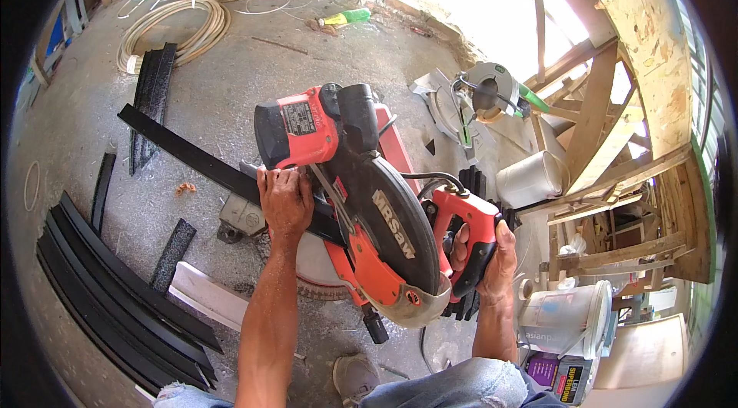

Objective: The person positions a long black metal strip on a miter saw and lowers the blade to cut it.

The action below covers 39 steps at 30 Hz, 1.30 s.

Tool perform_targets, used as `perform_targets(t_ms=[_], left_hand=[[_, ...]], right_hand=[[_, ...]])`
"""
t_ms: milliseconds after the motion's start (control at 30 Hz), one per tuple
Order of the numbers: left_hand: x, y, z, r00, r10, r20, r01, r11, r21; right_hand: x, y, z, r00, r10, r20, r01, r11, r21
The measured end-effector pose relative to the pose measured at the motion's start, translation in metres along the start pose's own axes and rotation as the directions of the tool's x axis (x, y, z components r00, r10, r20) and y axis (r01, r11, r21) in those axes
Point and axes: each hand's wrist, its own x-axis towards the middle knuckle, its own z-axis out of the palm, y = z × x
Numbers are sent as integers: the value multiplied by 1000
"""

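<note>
A red and black miter saw [392,227] stands on the concrete floor in front of me, tilted across the middle of the view. My right hand [496,262] is wrapped round its red and black handle [478,219]. Under the red motor housing, my left hand [286,204] has its fingers closed on a long black strip [192,153]. That strip runs out to the upper left and passes beneath the saw head on the other side. The black guard and motor hide where the strip meets the blade. My left fingertips are partly hidden.
Several long black strips [115,293] lie at left, beside a white strip [206,294]. A coiled hose [219,23] is at the back left. Behind stands a second miter saw [450,104]. White buckets [530,179] and a wooden frame [596,119] line the right side.
</note>
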Motion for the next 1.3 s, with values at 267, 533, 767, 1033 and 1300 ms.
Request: perform_targets(t_ms=[267,533,767,1033,1300], left_hand=[[1,2,-1,1000,1,-14,-1,1000,-18],[2,2,-1,1000,-6,-30,5,1000,-24],[2,3,-1,1000,-3,-12,3,1000,-16],[1,0,0,1000,-3,-26,3,1000,-15],[0,0,1,1000,-8,0,8,1000,-7]], right_hand=[[-1,3,-3,1000,9,23,-10,999,36],[-1,4,-3,1000,-1,19,0,998,60],[-1,4,-4,1000,6,19,-7,998,59],[-2,4,-3,1000,2,24,-3,998,58],[-5,8,-4,1000,-12,19,11,999,42]])
